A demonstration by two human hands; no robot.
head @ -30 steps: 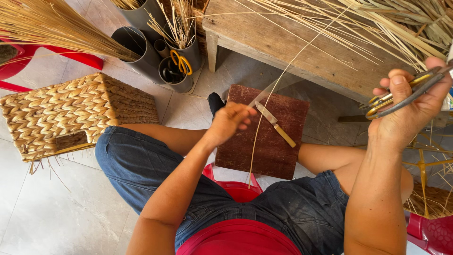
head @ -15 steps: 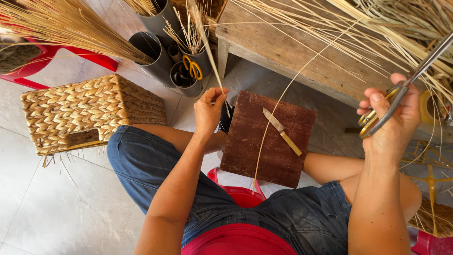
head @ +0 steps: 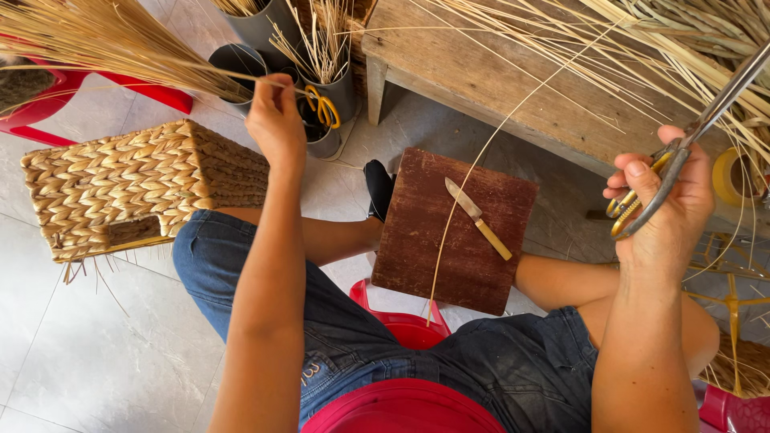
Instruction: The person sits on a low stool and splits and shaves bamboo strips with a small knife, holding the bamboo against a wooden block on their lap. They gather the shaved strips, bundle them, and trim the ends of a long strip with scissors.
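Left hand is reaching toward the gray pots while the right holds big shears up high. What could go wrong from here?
1. The shears in the right hand point into the loose straw stalks on the bench; they could snag or cut stalks.
2. The knife lies unsheathed on the wooden board near the person's legs.
3. The left hand reaches among the gray pots and might tip one.

L hand [head: 275, 120] outstretched, prob. pinching; R hand [head: 666, 192] raised, fingers curled.

Tan plaited basket [head: 136, 188], dark brown board [head: 457, 232], yellow-handled knife [head: 479, 218], red stool [head: 405, 327].
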